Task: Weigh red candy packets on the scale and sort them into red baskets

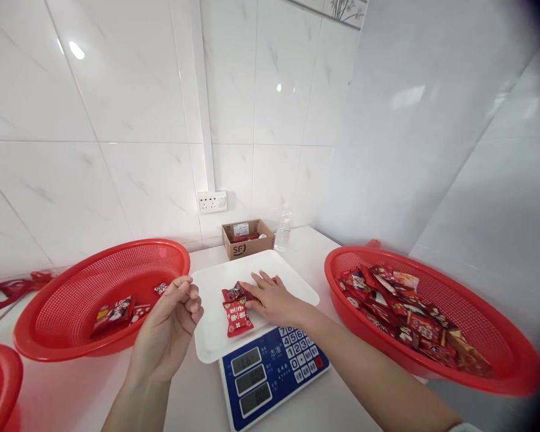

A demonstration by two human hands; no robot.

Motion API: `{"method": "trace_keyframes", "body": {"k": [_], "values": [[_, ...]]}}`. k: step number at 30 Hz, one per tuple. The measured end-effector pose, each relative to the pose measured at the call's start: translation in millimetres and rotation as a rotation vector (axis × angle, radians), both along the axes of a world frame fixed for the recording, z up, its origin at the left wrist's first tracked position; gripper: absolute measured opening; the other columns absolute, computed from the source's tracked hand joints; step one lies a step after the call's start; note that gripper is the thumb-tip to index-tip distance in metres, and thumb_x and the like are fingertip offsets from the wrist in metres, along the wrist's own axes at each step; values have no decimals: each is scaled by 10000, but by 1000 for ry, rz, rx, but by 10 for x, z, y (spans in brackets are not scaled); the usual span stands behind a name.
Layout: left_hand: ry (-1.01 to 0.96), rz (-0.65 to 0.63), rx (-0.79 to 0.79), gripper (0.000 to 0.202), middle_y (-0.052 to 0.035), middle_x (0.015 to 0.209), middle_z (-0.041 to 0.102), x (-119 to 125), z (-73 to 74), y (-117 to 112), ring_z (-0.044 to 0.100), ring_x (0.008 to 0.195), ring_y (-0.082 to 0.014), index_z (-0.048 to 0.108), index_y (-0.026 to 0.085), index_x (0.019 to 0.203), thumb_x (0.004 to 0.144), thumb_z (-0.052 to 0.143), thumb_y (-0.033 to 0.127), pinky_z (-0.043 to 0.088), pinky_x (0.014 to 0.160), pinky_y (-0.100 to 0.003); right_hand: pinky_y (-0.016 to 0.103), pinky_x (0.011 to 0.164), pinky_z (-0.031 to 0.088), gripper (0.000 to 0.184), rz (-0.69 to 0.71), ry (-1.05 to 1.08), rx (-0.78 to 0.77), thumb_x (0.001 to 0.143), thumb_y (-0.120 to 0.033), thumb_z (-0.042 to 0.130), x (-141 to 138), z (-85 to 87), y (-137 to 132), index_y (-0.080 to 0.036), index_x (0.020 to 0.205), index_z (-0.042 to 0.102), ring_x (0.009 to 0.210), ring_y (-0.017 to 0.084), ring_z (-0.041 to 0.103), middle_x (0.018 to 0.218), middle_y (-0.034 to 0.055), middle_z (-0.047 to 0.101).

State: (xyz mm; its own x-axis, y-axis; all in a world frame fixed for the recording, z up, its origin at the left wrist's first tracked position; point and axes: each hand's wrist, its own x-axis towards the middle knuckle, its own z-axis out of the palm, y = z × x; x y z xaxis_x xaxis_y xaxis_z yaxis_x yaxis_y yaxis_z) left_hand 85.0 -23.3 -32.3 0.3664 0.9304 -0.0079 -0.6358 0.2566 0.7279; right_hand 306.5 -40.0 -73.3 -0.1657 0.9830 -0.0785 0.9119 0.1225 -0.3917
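Note:
My right hand [272, 298] lies palm down over the white weighing tray [292, 270], fingers stretched out. It touches small red snack packets; one red packet [237, 316] with pale lettering shows in front, a darker packet [233, 292] behind it. More red wrapper peeks out around the fingers, partly hidden. My left hand [173, 321] is raised at the tray's left edge, its fingers curled in with nothing visible in them. Below the tray is the blue digital scale [276, 372] with its keypad and three small displays.
On the left stands a red plastic basket [67, 294] with a few packets inside. A fuller red basket [499, 312] is on the right. Behind the tray are a cardboard box [247, 246] and a clear plastic bottle [283, 233]. Another red basket rim [11, 366] enters at lower left.

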Motion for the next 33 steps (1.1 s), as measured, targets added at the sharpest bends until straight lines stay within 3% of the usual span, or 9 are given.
{"method": "trace_keyframes", "body": {"k": [5, 9, 12, 16, 19, 23, 28, 33], "values": [[14, -4, 4, 103, 21, 656, 513, 16, -6, 15, 456, 526, -52, 588, 173, 768, 710, 671, 189, 462, 483, -146, 581, 1053, -3, 671, 159, 64, 46, 803, -674, 351, -213, 93, -85, -364, 1394, 272, 1381, 292, -38, 1521, 46, 108], [32, 2, -2, 103, 21, 657, 508, 28, 2, 0, 451, 525, -53, 589, 171, 771, 712, 670, 194, 464, 482, -150, 558, 1065, -26, 595, 187, 44, 62, 824, -563, 437, -297, 63, -71, -339, 1368, 345, 1385, 271, 41, 1502, 39, 200], [32, 5, -5, 105, 22, 654, 506, 27, 19, -11, 452, 526, -54, 588, 171, 765, 709, 673, 195, 464, 483, -153, 522, 1082, 31, 522, 169, 61, 80, 857, -441, 424, -216, 57, -42, -305, 1358, 376, 1373, 243, 148, 1475, 54, 278], [28, 11, -4, 104, 21, 653, 514, 13, 18, -6, 457, 525, -55, 585, 172, 766, 707, 669, 184, 460, 483, -153, 521, 1080, 58, 582, 62, 100, 76, 842, -525, 415, 16, 69, -43, -288, 1370, 360, 1375, 264, 130, 1482, 80, 255], [26, -4, 1, 95, 22, 648, 516, 17, -10, -5, 461, 520, -53, 583, 173, 771, 715, 659, 183, 451, 474, -146, 506, 1083, 82, 643, -57, 110, 35, 847, -540, 390, 145, 28, -67, -204, 1393, 329, 1376, 280, 118, 1479, 136, 241], [40, -34, 0, 91, 24, 649, 521, 67, -40, -24, 471, 524, -52, 587, 174, 783, 720, 653, 179, 454, 482, -143, 423, 1095, 155, 644, -83, 185, 41, 850, -509, 410, 157, -32, -117, -141, 1376, 363, 1368, 264, 162, 1473, 150, 249], [68, 22, 32, 103, 23, 640, 529, 78, 4, -26, 476, 518, -54, 597, 169, 766, 693, 670, 173, 453, 478, -139, 365, 1080, 255, 534, -124, 409, 290, 866, -470, 411, 125, 43, -197, -193, 1322, 437, 1336, 200, 270, 1464, 98, 286], [161, 187, 22, 115, 21, 639, 530, -109, -67, -122, 481, 526, -61, 606, 168, 764, 688, 683, 208, 451, 477, -140, 364, 1055, 317, 350, -116, 667, 696, 877, -369, 462, 148, 283, -340, -226, 1187, 540, 1242, 170, 422, 1315, 71, 501]]}}
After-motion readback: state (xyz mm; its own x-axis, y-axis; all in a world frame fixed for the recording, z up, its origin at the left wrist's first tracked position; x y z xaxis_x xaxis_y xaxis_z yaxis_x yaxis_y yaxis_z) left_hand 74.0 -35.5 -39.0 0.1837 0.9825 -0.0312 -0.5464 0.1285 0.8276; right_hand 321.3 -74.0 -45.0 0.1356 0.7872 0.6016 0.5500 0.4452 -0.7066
